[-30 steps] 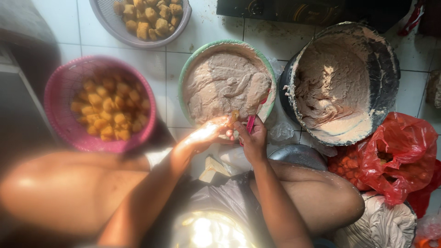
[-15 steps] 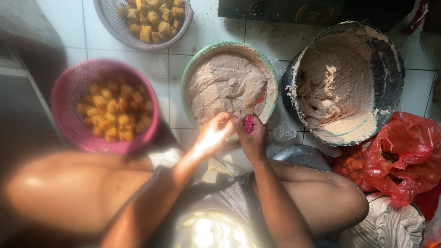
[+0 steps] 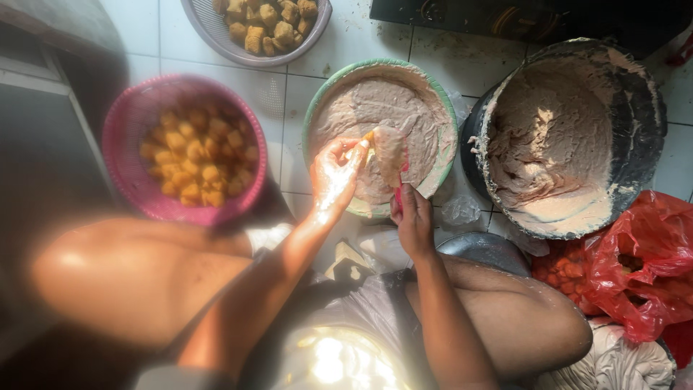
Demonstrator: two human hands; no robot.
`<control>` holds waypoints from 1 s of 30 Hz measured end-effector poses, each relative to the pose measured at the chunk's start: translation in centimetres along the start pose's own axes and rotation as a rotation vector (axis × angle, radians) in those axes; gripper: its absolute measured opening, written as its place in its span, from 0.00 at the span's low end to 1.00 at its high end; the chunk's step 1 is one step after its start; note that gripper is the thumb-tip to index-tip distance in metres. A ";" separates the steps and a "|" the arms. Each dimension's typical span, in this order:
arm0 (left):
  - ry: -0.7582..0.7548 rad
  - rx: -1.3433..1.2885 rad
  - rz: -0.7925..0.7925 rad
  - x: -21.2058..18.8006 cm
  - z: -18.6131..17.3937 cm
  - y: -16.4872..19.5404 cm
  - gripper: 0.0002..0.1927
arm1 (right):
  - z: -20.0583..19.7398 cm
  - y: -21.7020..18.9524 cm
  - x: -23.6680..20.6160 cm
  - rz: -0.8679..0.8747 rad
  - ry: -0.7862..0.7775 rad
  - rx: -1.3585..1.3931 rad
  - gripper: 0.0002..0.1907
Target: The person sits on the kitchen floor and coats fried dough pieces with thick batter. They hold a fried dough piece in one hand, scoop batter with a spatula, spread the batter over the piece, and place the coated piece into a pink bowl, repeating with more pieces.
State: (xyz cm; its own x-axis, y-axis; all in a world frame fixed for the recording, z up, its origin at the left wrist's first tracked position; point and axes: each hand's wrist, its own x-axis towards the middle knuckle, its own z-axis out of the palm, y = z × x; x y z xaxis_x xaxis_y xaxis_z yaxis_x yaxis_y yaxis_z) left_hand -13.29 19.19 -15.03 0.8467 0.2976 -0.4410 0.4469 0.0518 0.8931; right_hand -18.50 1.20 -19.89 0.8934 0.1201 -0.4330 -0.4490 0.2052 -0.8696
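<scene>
1. Head view, hands: I see my left hand (image 3: 336, 173) raised over the near rim of the green bowl (image 3: 312, 115), fingers pinched around a small yellow-brown tofu puff (image 3: 368, 137). The sun glares on this hand, so finer detail of the grip is washed out.
2. My right hand (image 3: 413, 220) sits just beside it, clenched around a red-handled spatula (image 3: 390, 155) that points up; its blade carries a lump of pale paste and touches the tofu puff.
3. The tofu puff is thus held in the air between both hands, above the paste in the green bowl.
4. Head view, right side: a large dark tub (image 3: 650, 108) stands on the tiled floor (image 3: 144, 29), right of the green bowl, its inner wall smeared with the same pale paste (image 3: 548, 144).
5. Below the tub lies a crumpled red plastic bag (image 3: 635, 267), with small orange-red pieces showing beside it.
6. Head view, left side: a pink basket (image 3: 119, 144) holds yellow fried tofu puffs, well apart from the hands.
7. At the top edge, a grey basket (image 3: 216, 40) holds darker brown pieces.
8. My bare knees frame the bottom of the view, on either side of my arms.
</scene>
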 end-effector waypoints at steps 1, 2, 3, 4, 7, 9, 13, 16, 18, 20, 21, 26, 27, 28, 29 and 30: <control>-0.023 0.022 0.020 -0.2 0.0 0.4 0.13 | 0.2 0.0 0.0 -0.059 0.011 -0.029 0.21; -0.045 0.046 0.040 -0.5 0.1 0.7 0.13 | 0.3 -0.3 -0.1 -0.117 0.027 -0.195 0.19; -0.093 -0.013 0.115 -0.8 0.2 0.9 0.14 | 0.4 -0.7 -0.2 -0.175 0.041 -0.362 0.19; -0.140 -0.070 0.192 -1.0 0.3 1.1 0.15 | 0.5 -1.2 -0.1 -0.234 0.054 -0.527 0.20; -0.343 -0.368 0.148 -1.0 -0.3 1.6 0.26 | 0.7 -2.9 0.2 -0.489 0.068 -0.774 0.18; -0.489 -0.442 0.078 -0.5 -1.4 1.9 0.34 | 0.7 -3.9 0.3 -0.479 0.125 -0.824 0.17; -0.595 -0.272 0.074 0.3 -3.1 2.2 0.39 | 0.4 -4.7 0.2 -0.562 0.220 -0.924 0.12; -0.488 -0.144 0.086 -0.2 -2.9 2.2 0.33 | 0.5 -4.4 -0.4 -0.651 0.281 -0.955 0.08; -0.388 -0.026 0.181 -0.9 -2.4 2.4 0.27 | 0.6 -4.3 -0.8 -0.677 0.292 -0.946 0.07; -0.274 0.120 0.359 -1.6 -2.1 2.8 0.21 | 0.5 -4.6 -1.0 -0.717 0.287 -0.938 0.07; -0.253 0.039 0.370 -1.8 -2.2 3.2 0.20 | 0.3 -4.9 -1.1 -0.744 0.273 -0.934 0.07; -0.014 0.287 0.615 -1.4 -3.7 6.0 0.13 | 0.1 -6.9 -1.4 -0.638 0.296 -0.986 0.06; 0.007 0.375 0.679 -1.4 -3.9 6.3 0.14 | 0.5 -7.0 -1.8 -0.609 0.293 -0.957 0.06; 0.026 0.463 0.747 -1.4 -4.1 6.6 0.15 | 0.7 -7.2 -2.2 -0.581 0.294 -0.928 0.07; 0.046 0.550 0.815 -1.4 -4.2 6.6 0.16 | 1.0 -7.2 -2.6 -0.610 0.267 -0.916 0.08; 0.002 0.498 0.813 -1.5 -4.2 6.4 0.17 | 1.4 -7.1 -3.1 -0.635 0.240 -0.905 0.09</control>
State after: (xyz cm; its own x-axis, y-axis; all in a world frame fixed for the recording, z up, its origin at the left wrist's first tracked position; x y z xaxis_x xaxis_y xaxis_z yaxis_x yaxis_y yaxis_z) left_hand -12.86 23.07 -8.27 0.9521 0.0650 0.2989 -0.2067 -0.5835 0.7854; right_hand -18.16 0.75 -12.06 0.9794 0.0353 0.1986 0.1764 -0.6275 -0.7584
